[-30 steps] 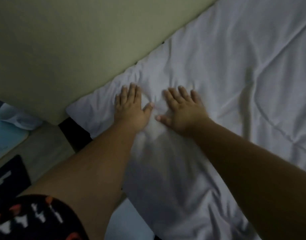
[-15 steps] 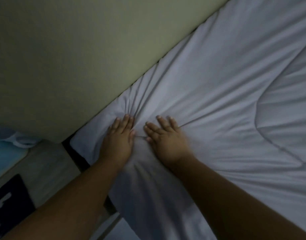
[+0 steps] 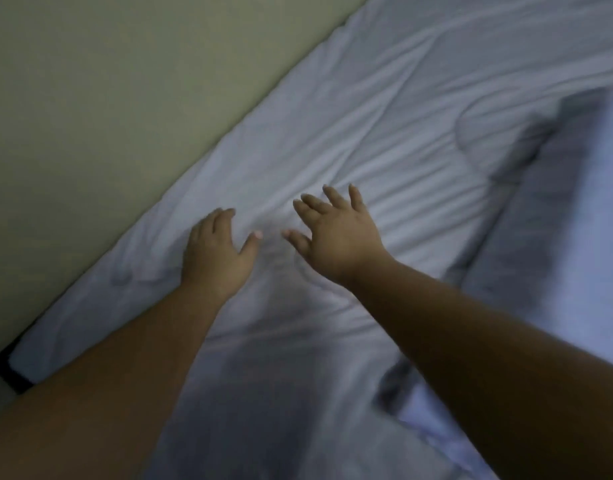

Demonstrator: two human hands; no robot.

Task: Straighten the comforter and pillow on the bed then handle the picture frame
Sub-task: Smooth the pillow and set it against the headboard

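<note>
Since a moment ago our hands have travelled up the bed along the wall side, and the tight fan of creases that ran out from under our palms has loosened into softer ripples. The left hand lies palm down on the comforter, fingers together and thumb out, gripping nothing. The right hand is spread wide, fingers splayed and tips lifted a little; it holds nothing either, and whether its palm is pressing the cloth or just clear of it, we cannot tell through the blur.

We judge we are in the smoothing step. The comforter covers nearly the whole view, its far edge tucked against the wall, with long ridges running up to the right beyond our fingers. To the right there is a raised fold with a dark shadow beside it, and that looks like the part left to flatten.

The next move, as we read it, calls for both palms flat and a steady push outward along those ridges, then a sweep over toward the fold. Pressing too hard risks dragging the cloth away from the wall edge.

No pillow and no picture frame are in sight, so those parts lie ahead. As for containers, we see none here, nothing to hold anything.
</note>
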